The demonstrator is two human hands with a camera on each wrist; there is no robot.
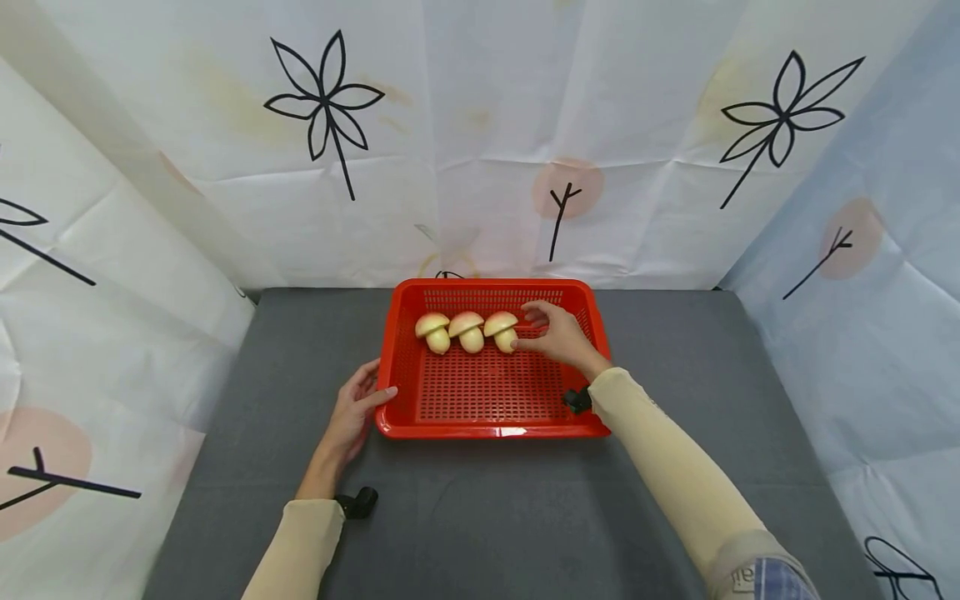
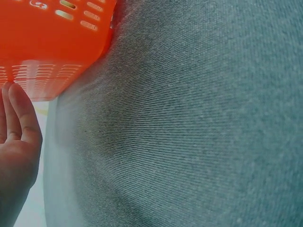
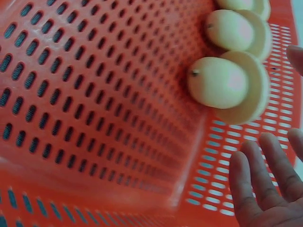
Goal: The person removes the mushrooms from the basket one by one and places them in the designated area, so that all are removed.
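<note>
A red plastic basket (image 1: 491,427) with slotted walls and floor stands on the grey table. Three toy mushrooms, a left one (image 1: 437,335), a middle one (image 1: 468,334) and a right one (image 1: 502,333), line up along its far side, pinkish caps away from me and pale stems nearer. My left hand (image 1: 351,418) holds the basket's left side, thumb over the rim and fingers along the outer wall. Above the basket's right half, my right hand (image 1: 558,336) is beside the right mushroom, fingers spread and nothing in them. The right wrist view shows those fingers (image 3: 270,170) apart from the nearest mushroom (image 3: 218,84).
The grey cloth-covered table (image 1: 480,517) spreads around the basket. White patterned curtains hang behind the table (image 1: 480,125) and on both sides. A black wrist device (image 1: 360,503) sits on the left wrist and another (image 1: 577,400) on the right.
</note>
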